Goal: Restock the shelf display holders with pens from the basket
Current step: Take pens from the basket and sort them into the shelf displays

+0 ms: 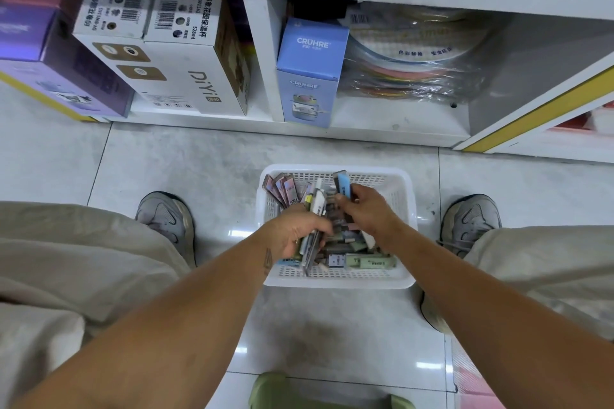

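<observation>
Both of the person's hands are down in the white basket [335,280], which sits on the pale tiled floor [172,163] between their shoes and just in front of the bottom shelf [365,129]. The left hand [300,231] is curled round a bundle of pen packs [314,209], their long axes running away from the person, tips pointing up towards the shelf. The right hand [363,204] is beside it, a little farther into the basket, its fingers pinching a blue pack [343,184] that stands nearly upright against the back of the heap. The rest of the loose packs [352,259] lie flat and crosswise under both wrists, so the right hand is the nearer one for gathering more, while the left serves as the holder. I'd judge this is still the collecting step; no display holder is in sight from here, so the restocking itself is not yet begun and must lie higher up. The lower shelf holds a blue carton [310,76], white boxes [186,76] and a bagged stack of coloured sheets [412,60]. A green stool [275,388] shows at the near edge.
</observation>
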A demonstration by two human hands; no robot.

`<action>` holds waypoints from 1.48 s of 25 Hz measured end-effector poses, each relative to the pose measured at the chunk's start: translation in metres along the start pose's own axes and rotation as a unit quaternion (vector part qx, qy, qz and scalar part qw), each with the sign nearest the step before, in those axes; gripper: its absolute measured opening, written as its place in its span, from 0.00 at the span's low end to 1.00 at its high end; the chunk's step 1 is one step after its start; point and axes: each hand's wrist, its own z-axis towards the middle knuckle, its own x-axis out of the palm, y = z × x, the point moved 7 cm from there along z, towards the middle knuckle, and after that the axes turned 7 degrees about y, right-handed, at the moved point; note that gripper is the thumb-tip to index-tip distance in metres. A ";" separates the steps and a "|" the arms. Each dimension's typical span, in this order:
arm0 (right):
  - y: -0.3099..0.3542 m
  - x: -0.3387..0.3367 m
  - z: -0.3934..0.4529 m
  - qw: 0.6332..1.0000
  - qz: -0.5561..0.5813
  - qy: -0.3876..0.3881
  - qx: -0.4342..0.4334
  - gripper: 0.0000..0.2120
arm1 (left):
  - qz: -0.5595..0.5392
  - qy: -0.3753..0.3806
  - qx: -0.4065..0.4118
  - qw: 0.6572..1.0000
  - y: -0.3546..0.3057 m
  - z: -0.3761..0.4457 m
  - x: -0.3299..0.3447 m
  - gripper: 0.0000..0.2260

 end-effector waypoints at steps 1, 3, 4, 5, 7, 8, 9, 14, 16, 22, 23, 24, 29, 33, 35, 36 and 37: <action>-0.003 -0.003 -0.001 1.000 -0.001 0.004 0.009 0.09 | -0.020 -0.018 0.021 0.999 -0.004 -0.001 -0.002 0.18; -0.011 -0.004 -0.005 0.996 0.076 0.033 0.019 0.10 | -0.048 -0.044 0.055 0.996 -0.013 -0.004 -0.007 0.16; -0.014 -0.004 -0.008 0.991 0.125 0.041 0.022 0.12 | -0.053 -0.053 0.068 0.995 -0.016 -0.005 -0.008 0.14; -0.017 -0.003 -0.009 0.984 0.169 0.042 0.024 0.13 | -0.054 -0.061 0.075 0.994 -0.018 -0.006 -0.007 0.13; -0.021 0.003 -0.010 0.970 0.237 0.053 0.027 0.13 | -0.048 -0.073 0.085 0.993 -0.020 -0.009 -0.005 0.12; -0.020 0.006 -0.010 0.964 0.256 0.065 0.022 0.12 | -0.040 -0.080 0.088 0.992 -0.021 -0.010 -0.004 0.12; -0.019 0.009 -0.010 0.962 0.263 0.076 0.016 0.12 | -0.030 -0.085 0.091 0.992 -0.022 -0.010 -0.003 0.13; 0.007 -0.008 -0.023 0.973 0.209 0.094 -0.012 0.11 | 0.003 -0.106 0.108 0.988 -0.041 -0.030 0.000 0.18; 0.025 -0.020 -0.034 0.977 0.181 0.109 -0.026 0.12 | 0.013 -0.103 0.119 0.987 -0.056 -0.048 0.004 0.20; 0.108 -0.078 -0.090 0.985 0.093 0.097 -0.105 0.06 | 0.061 -0.082 0.183 0.978 -0.131 -0.140 0.024 0.22; 0.126 -0.087 -0.100 0.987 0.058 0.085 -0.123 0.05 | 0.078 -0.076 0.195 0.975 -0.144 -0.158 0.029 0.23; 0.143 -0.096 -0.111 0.988 0.019 0.060 -0.143 0.05 | 0.094 -0.070 0.207 0.971 -0.157 -0.175 0.035 0.23; 0.251 -0.131 -0.184 0.959 -0.115 -0.031 -0.256 0.06 | 0.106 -0.046 0.283 0.952 -0.215 -0.273 0.052 0.25; 0.326 -0.144 -0.228 0.931 -0.030 -0.034 -0.362 0.10 | 0.084 -0.096 0.343 0.931 -0.264 -0.345 0.031 0.21; 0.351 -0.143 -0.231 0.927 0.012 -0.017 -0.375 0.07 | 0.079 -0.126 0.347 0.926 -0.284 -0.368 0.015 0.17; 0.361 -0.142 -0.230 0.927 0.024 -0.016 -0.374 0.05 | 0.071 -0.135 0.349 0.925 -0.291 -0.377 0.008 0.14; 0.370 -0.141 -0.226 0.928 0.031 -0.020 -0.372 0.05 | 0.058 -0.142 0.353 0.923 -0.297 -0.383 0.001 0.12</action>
